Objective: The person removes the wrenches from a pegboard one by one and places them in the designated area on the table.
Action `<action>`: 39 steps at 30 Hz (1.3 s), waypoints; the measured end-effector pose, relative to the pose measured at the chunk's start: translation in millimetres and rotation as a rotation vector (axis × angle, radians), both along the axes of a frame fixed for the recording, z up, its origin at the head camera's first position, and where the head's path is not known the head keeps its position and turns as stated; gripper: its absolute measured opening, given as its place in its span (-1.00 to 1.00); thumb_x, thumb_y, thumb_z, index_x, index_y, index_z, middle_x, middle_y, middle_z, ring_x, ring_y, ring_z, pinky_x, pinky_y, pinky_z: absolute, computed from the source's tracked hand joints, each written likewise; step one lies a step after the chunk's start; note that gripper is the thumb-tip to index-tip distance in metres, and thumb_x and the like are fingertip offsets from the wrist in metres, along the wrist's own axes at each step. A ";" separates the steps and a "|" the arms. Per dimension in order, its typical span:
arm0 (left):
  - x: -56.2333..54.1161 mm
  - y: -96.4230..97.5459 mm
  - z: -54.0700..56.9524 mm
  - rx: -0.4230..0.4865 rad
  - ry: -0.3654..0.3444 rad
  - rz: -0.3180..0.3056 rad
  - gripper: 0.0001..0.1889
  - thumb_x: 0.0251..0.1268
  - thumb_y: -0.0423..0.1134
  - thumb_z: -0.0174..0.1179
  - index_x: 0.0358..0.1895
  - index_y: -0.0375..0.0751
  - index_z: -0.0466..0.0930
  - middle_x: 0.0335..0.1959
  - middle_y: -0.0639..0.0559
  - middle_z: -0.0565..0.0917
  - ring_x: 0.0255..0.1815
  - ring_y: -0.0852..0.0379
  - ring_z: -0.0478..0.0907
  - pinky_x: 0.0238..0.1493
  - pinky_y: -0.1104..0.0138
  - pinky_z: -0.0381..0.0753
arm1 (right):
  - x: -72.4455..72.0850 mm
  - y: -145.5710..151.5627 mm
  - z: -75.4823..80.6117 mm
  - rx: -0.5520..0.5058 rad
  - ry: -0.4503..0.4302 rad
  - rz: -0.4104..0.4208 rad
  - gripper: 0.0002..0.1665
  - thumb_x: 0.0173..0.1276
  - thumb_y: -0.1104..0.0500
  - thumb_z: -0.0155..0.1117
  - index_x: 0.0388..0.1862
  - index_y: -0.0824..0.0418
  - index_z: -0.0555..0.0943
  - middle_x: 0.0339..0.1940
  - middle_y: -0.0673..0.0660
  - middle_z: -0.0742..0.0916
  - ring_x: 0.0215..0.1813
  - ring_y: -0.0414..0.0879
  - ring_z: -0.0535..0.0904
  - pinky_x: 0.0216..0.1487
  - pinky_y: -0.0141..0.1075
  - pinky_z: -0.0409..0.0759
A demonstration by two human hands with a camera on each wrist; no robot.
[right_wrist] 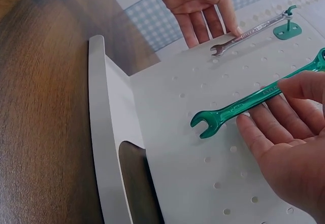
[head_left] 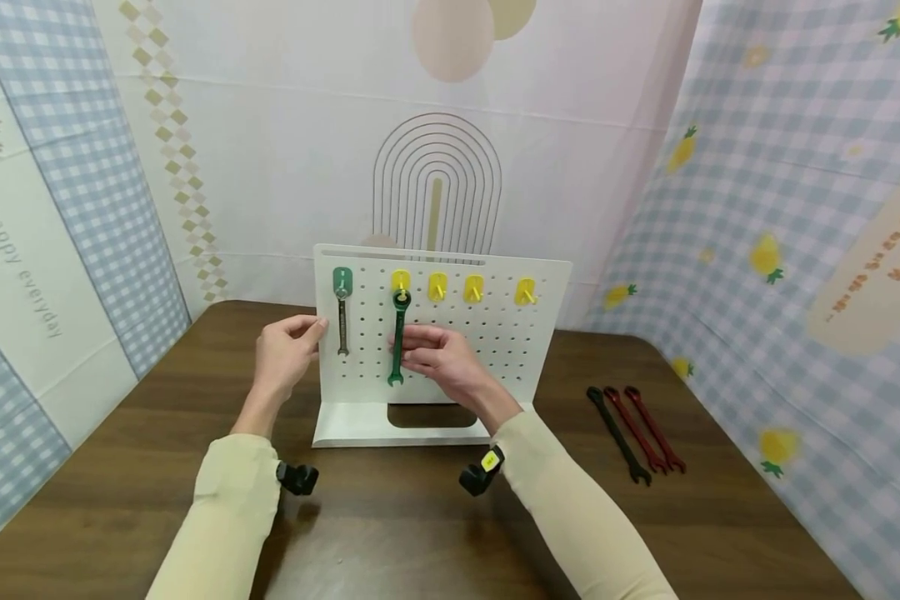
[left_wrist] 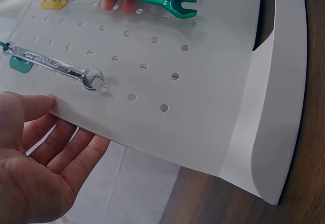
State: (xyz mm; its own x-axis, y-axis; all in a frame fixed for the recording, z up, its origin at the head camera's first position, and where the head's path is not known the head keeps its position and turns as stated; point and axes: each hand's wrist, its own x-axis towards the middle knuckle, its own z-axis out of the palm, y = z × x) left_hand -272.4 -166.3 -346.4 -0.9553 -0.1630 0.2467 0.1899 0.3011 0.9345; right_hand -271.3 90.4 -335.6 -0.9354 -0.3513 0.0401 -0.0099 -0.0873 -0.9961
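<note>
A white pegboard (head_left: 465,358) stands upright on the table, with a silver wrench (head_left: 342,327) hanging from its green hook (head_left: 342,281) at the left. My left hand (head_left: 288,350) grips the board's left edge, thumb in front and fingers behind, as the left wrist view shows. My right hand (head_left: 450,362) pinches a green wrench (right_wrist: 233,108) between thumb and fingers in front of the board. The ring end of this wrench overlaps the leftmost yellow hook (head_left: 401,281) in the head view, and its open jaw points down.
Three more yellow hooks, including one at the far right (head_left: 526,292), line the board's top. On the table to the right lie a dark green wrench (head_left: 618,436) and two red wrenches (head_left: 635,429). Patterned cloth walls (head_left: 270,167) stand behind and beside the wooden table (head_left: 390,533).
</note>
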 end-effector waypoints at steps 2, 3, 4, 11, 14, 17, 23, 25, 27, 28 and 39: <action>-0.7 0.7 0.2 0.000 0.003 -0.004 -0.57 0.61 -0.05 0.20 0.21 -0.36 0.71 0.11 -0.30 0.69 -0.06 -0.03 0.67 0.16 0.01 0.78 | 0.0 -0.4 0.5 0.003 0.006 -0.003 -0.41 0.43 0.54 0.19 0.43 0.39 0.53 0.36 0.36 0.68 0.37 0.15 0.66 0.40 -0.12 0.65; -1.0 0.9 0.2 0.000 0.004 -0.006 -0.57 0.62 -0.06 0.20 0.21 -0.36 0.71 0.10 -0.30 0.69 -0.08 -0.01 0.66 0.15 0.01 0.79 | 0.0 -0.8 0.9 0.004 0.010 -0.002 -0.42 0.43 0.54 0.20 0.42 0.39 0.54 0.35 0.37 0.69 0.37 0.15 0.66 0.39 -0.13 0.66; -1.2 1.0 0.1 0.000 0.005 -0.006 -0.58 0.62 -0.06 0.20 0.20 -0.36 0.71 0.09 -0.29 0.69 -0.09 0.00 0.65 0.15 0.01 0.79 | 0.0 -1.3 1.3 0.004 0.012 -0.003 -0.44 0.43 0.53 0.21 0.40 0.39 0.56 0.34 0.37 0.69 0.36 0.15 0.67 0.38 -0.14 0.67; -1.7 -0.9 0.1 -0.003 0.009 0.006 -0.60 0.61 -0.08 0.20 0.18 -0.37 0.72 0.04 -0.27 0.69 -0.12 0.02 0.61 0.12 0.02 0.81 | -0.3 -6.5 3.1 0.024 0.021 -0.029 -0.54 0.44 0.47 0.32 0.31 0.41 0.62 0.25 0.36 0.75 0.30 0.15 0.72 0.30 -0.13 0.73; -1.7 -1.5 0.5 -0.004 0.009 0.004 -0.59 0.61 -0.07 0.20 0.19 -0.37 0.71 0.04 -0.27 0.69 -0.11 0.01 0.61 0.10 0.06 0.82 | 0.8 -7.6 4.0 0.051 0.042 -0.040 -0.57 0.44 0.43 0.36 0.27 0.41 0.64 0.21 0.34 0.77 0.24 0.15 0.75 0.26 -0.12 0.76; -1.3 -1.7 0.7 -0.007 0.006 0.005 -0.59 0.62 -0.07 0.20 0.19 -0.37 0.71 0.04 -0.27 0.68 -0.10 -0.01 0.61 0.05 0.17 0.84 | 2.5 -7.8 4.2 0.070 0.057 -0.046 -0.61 0.45 0.39 0.38 0.23 0.41 0.66 0.16 0.32 0.80 0.18 0.13 0.78 0.20 -0.12 0.78; -0.7 -0.9 0.8 -0.007 0.001 0.005 -0.59 0.62 -0.08 0.20 0.19 -0.37 0.71 0.05 -0.28 0.69 -0.10 -0.02 0.62 0.06 0.14 0.83 | 5.7 -7.7 2.8 0.077 0.061 -0.051 -0.63 0.45 0.40 0.37 0.21 0.43 0.66 0.12 0.34 0.80 0.12 0.13 0.80 0.13 -0.14 0.81; -0.7 -0.5 0.9 -0.007 0.001 0.004 -0.59 0.62 -0.08 0.20 0.19 -0.37 0.71 0.06 -0.29 0.69 -0.09 -0.03 0.63 0.11 0.05 0.82 | 6.2 -7.4 2.2 0.070 0.061 -0.051 -0.63 0.45 0.41 0.36 0.21 0.44 0.66 0.13 0.36 0.79 0.13 0.17 0.80 0.12 -0.13 0.82; -0.7 -0.1 1.1 -0.008 0.000 0.003 -0.59 0.62 -0.08 0.20 0.19 -0.37 0.71 0.07 -0.30 0.69 -0.08 -0.05 0.64 0.13 0.00 0.80 | 7.0 -7.0 2.0 0.064 0.062 -0.051 -0.63 0.45 0.41 0.36 0.21 0.46 0.65 0.13 0.37 0.79 0.14 0.21 0.79 0.11 -0.12 0.82; -0.5 0.0 1.2 -0.008 -0.002 0.003 -0.59 0.62 -0.08 0.19 0.19 -0.37 0.71 0.07 -0.30 0.69 -0.07 -0.06 0.64 0.14 0.00 0.80 | 7.6 -6.7 2.2 0.064 0.063 -0.051 -0.63 0.45 0.42 0.35 0.21 0.46 0.65 0.14 0.38 0.79 0.15 0.23 0.78 0.11 -0.12 0.82; 0.3 -0.6 1.2 -0.002 -0.007 0.004 -0.60 0.62 -0.09 0.20 0.20 -0.37 0.71 0.08 -0.30 0.69 -0.10 -0.01 0.62 0.09 0.09 0.82 | 18.3 -4.9 6.8 0.060 0.066 -0.054 -0.60 0.47 0.39 0.36 0.24 0.50 0.62 0.14 0.44 0.77 0.19 0.36 0.73 0.02 -0.14 0.84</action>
